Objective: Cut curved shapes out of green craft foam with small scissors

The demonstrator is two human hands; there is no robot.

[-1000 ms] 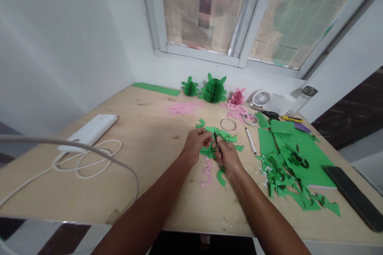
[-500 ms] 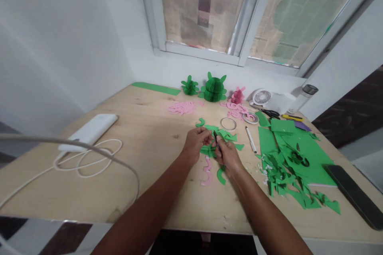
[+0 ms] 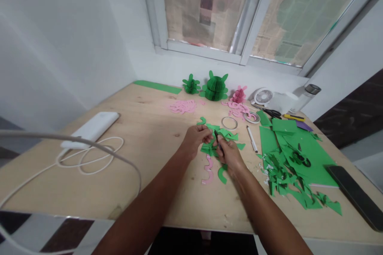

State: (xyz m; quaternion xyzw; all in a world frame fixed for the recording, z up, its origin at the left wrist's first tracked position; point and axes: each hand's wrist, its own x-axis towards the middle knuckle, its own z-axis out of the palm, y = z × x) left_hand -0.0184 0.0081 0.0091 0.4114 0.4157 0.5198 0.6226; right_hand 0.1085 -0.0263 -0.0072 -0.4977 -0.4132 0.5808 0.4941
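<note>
My left hand point(image 3: 196, 138) is closed in a pinch over a pile of green paper pieces point(image 3: 228, 134). Whatever lies between its fingertips is too small to make out. Close beside it, my right hand point(image 3: 229, 152) grips a slim black pointed tool point(image 3: 219, 142), its tip angled up toward the left fingers. Below the hands, a wavy pink paper strip point(image 3: 208, 170) and a curved green paper piece point(image 3: 222, 175) lie on the wooden table point(image 3: 149, 135). Another green curl point(image 3: 202, 120) sits just beyond my left hand.
Green paper scraps point(image 3: 283, 177), dark-handled scissors point(image 3: 302, 160) and a phone point(image 3: 354, 195) lie at right. A white marker point(image 3: 252, 139) and tape roll point(image 3: 229, 123) are nearer. Paper figures point(image 3: 216, 87) stand behind pink cutouts point(image 3: 183, 106). A white power bank point(image 3: 91, 129) with cable is left.
The whole view has shifted slightly. Both hands keep nearly the same place and grip, with the black tool's tip still near the left fingers.
</note>
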